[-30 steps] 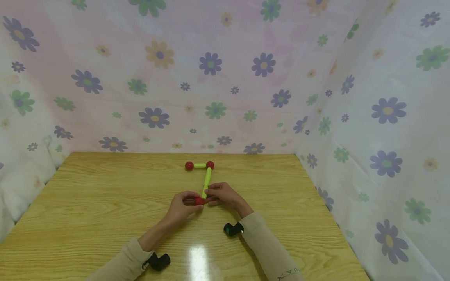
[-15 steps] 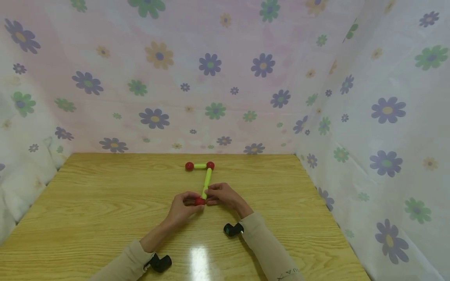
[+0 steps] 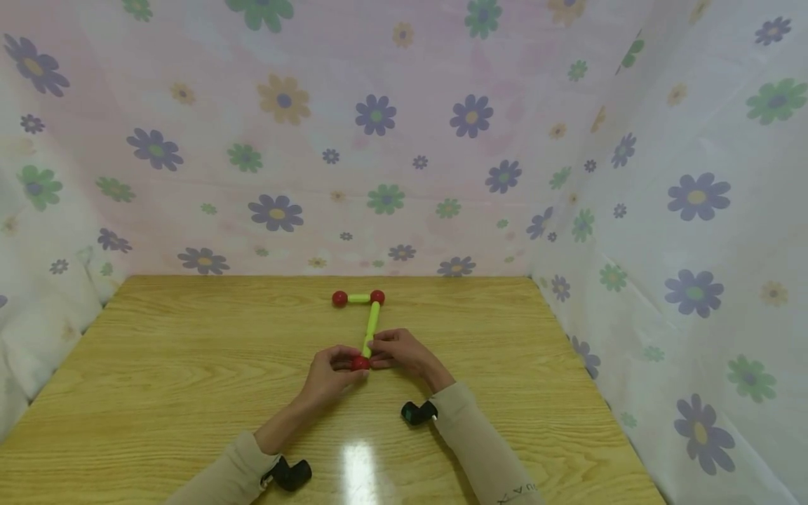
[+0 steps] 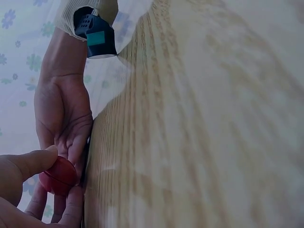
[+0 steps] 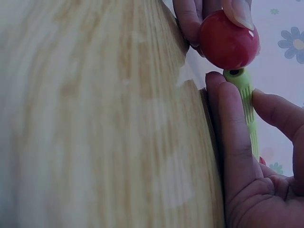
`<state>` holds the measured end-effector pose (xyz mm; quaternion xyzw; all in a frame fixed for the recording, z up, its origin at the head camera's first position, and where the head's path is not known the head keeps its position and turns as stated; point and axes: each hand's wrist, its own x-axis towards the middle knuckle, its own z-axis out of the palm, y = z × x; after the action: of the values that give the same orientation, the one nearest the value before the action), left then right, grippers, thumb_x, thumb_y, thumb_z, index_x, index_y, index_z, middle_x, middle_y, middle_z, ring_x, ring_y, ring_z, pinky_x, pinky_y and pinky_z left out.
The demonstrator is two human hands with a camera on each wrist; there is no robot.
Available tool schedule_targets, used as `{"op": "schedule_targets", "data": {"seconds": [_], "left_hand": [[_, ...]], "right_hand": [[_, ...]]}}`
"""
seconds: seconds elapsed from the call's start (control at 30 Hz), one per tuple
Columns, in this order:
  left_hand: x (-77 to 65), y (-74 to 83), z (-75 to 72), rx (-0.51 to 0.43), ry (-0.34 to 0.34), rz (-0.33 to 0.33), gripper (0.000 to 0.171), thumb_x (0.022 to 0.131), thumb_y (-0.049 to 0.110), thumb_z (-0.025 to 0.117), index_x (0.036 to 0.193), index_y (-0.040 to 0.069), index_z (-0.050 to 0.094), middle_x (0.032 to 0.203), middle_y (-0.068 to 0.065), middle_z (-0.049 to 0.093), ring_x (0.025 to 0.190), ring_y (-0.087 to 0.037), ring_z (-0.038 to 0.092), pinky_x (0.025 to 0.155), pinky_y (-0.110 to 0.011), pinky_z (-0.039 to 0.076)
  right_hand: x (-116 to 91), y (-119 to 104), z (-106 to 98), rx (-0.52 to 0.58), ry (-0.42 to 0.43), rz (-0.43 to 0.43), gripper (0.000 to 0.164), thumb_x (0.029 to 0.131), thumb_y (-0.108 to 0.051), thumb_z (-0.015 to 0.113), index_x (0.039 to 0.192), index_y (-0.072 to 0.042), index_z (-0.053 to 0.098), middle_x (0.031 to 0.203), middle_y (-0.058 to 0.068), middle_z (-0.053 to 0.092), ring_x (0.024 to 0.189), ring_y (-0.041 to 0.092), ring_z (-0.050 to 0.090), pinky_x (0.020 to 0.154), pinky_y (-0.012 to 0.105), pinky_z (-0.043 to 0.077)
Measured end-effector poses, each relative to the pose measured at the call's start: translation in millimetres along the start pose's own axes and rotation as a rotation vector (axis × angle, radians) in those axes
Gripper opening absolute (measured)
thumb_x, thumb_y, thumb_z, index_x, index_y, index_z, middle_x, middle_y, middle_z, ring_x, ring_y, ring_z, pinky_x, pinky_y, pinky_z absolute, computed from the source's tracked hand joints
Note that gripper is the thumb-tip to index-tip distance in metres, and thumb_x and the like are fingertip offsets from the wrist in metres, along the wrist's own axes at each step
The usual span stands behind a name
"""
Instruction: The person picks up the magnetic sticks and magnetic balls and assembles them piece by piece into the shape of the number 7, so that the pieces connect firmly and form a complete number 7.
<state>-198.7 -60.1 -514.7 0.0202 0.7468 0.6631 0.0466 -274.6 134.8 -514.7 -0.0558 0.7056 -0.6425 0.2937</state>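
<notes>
My left hand grips a red ball between thumb and fingers, low over the table. With thumb and fingers my right hand pinches the near part of a yellow-green rod. In the right wrist view the ball sits right at the rod's holed end; whether they are joined I cannot tell. The rod's far end meets a second red ball. From there a shorter yellow-green rod runs left to a third red ball. Fingers hide part of the held rod.
The wooden table reaches back to a flower-printed cloth, which also hangs at both sides. A black wrist camera sits at the left cuff and another black camera at the right cuff.
My left hand and its red ball have shifted slightly to the right, closer to the rod's near end. The right hand and the far balls look unmoved.
</notes>
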Motion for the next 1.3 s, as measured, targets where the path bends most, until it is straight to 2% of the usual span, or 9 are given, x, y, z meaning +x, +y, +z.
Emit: {"op": "schedule_targets", "data": {"seconds": [0.17, 0.87, 1.3], "left_hand": [[-0.5, 0.7, 0.0, -0.01, 0.005, -0.001, 0.032, 0.082, 0.0, 0.083, 0.111, -0.005, 0.07, 0.106, -0.015, 0.071, 0.096, -0.026, 0.069, 0.079, -0.024, 0.056], [-0.7, -0.2, 0.9, 0.037, 0.019, 0.003, 0.036, 0.081, 0.003, 0.085, 0.112, -0.003, 0.07, 0.108, -0.015, 0.071, 0.098, -0.027, 0.069, 0.082, -0.034, 0.058], [-0.8, 0.8, 0.4, 0.025, 0.009, -0.007, 0.035, 0.079, 0.003, 0.086, 0.111, -0.002, 0.072, 0.107, -0.014, 0.072, 0.096, -0.025, 0.069, 0.08, -0.028, 0.057]], "right_hand": [[0.0, 0.2, 0.7, 0.004, -0.001, -0.003, 0.041, 0.104, -0.014, 0.059, 0.135, 0.013, 0.053, 0.112, 0.021, 0.07, 0.084, 0.015, 0.072, 0.082, 0.031, 0.061], [-0.8, -0.6, 0.7, -0.028, 0.002, -0.006, 0.04, 0.105, -0.015, 0.059, 0.134, 0.012, 0.055, 0.111, 0.021, 0.071, 0.088, 0.016, 0.072, 0.083, 0.03, 0.06], [-1.5, 1.1, 0.8, -0.025, -0.002, -0.012, 0.039, 0.105, -0.015, 0.059, 0.134, 0.011, 0.056, 0.109, 0.018, 0.072, 0.087, 0.014, 0.072, 0.084, 0.03, 0.06]]}}
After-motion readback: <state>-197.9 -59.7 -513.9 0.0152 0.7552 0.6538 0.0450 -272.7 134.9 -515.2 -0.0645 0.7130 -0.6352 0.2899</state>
